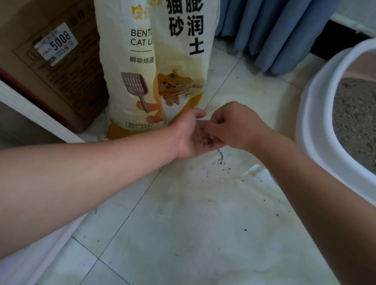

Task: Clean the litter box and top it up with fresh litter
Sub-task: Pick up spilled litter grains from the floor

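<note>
Over the tiled floor [191, 231], just near of the litter bags, both hands meet in the middle of the scene; the left hand [189, 137] lies palm up and loosely cupped, its fingers relaxed and gripping nothing that shows; the right hand [235, 125] bends down from the right with its fingers bunched and their tips touching the left palm, and I cannot tell whether they pinch anything. Dark grains [220, 157] lie scattered on the floor just near of the hands. The litter box [310, 128], white-rimmed, sits on the floor at the right edge, well apart from the hands; grey litter [372, 129] fills it. A tall litter bag [183, 48] stands upright at the far left with a second bag [116, 29] touching it; a cardboard box [41, 16] stands further left; a blue curtain [274, 19] hangs at the far side.
</note>
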Demonstrator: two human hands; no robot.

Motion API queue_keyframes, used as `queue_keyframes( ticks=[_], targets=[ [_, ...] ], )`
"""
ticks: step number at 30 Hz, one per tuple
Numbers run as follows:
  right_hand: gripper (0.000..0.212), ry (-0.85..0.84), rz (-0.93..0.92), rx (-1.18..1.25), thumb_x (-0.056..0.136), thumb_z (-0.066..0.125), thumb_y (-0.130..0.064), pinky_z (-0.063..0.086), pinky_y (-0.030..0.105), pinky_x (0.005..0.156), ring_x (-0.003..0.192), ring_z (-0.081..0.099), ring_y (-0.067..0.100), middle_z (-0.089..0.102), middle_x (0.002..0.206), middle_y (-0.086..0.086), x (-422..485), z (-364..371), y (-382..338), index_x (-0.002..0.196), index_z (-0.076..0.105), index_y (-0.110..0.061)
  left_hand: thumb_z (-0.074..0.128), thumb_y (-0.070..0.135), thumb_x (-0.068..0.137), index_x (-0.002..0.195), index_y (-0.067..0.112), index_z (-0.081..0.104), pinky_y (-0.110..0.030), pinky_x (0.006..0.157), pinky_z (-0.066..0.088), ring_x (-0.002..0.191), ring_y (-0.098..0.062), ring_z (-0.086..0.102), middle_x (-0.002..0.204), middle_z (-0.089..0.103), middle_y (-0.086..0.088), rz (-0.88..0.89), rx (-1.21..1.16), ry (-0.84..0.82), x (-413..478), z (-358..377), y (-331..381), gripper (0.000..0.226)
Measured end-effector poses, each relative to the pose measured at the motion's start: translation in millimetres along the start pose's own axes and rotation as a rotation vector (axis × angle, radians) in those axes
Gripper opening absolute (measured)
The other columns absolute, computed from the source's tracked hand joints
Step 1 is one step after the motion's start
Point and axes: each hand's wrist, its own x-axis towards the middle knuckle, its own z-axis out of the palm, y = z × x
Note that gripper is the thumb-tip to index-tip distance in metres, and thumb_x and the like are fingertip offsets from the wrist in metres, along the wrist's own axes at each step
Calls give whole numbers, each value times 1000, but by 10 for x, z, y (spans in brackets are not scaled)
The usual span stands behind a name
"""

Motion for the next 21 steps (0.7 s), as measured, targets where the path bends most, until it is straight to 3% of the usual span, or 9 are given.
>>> queue_keyframes(
  ticks=[2,7,11,13,16,18,21],
  targets=[
    [28,15,20,11,87,59,-32,48,32,62,63,59,16,66,65,2,3,12,72,69,67,-12,34,27,106,116,-5,61,-43,76,61,89,-31,68,99,70,-22,20,-10,22,5,-7,27,43],
    [29,79,67,-17,89,57,-34,47,32,64,68,61,23,64,66,2,-136,108,310,68,62,-13,37,23,105,102,-4,64,-41,75,58,87,-30,66,95,69,-21,104,-64,138,68,-140,69,38],
    [40,-200,95,-453,95,46,-53,46,30,70,86,62,25,55,75,-2,-255,295,322,73,54,-22,37,23,104,99,-4,64,-41,79,58,85,-30,66,91,69,-20,101,-68,139,97,-161,79,39],
    [38,-297,59,-592,95,48,-55,45,29,73,99,63,25,61,87,-2,-262,364,233,93,64,-21,36,24,104,99,-4,65,-42,77,58,84,-30,66,90,70,-20,101,-73,141,114,-140,83,40],
    [46,-365,15,-723,95,56,-50,41,29,77,114,61,25,64,120,4,-204,349,80,125,59,-15,36,25,104,99,-3,65,-41,75,58,83,-30,66,89,70,-20,107,-82,145,126,-131,98,40],
    [47,-392,-5,-758,95,58,-48,41,30,77,115,60,25,63,121,4,-149,294,42,126,59,-14,37,25,103,98,-3,65,-41,76,58,83,-29,67,89,70,-19,108,-81,143,120,-145,107,39],
    [51,-402,-31,-758,89,60,-57,44,30,73,105,63,25,65,108,3,-55,213,71,119,63,-15,40,24,101,97,-3,65,-40,77,58,85,-29,66,90,70,-19,99,-70,129,104,-177,110,37]
  ],
)
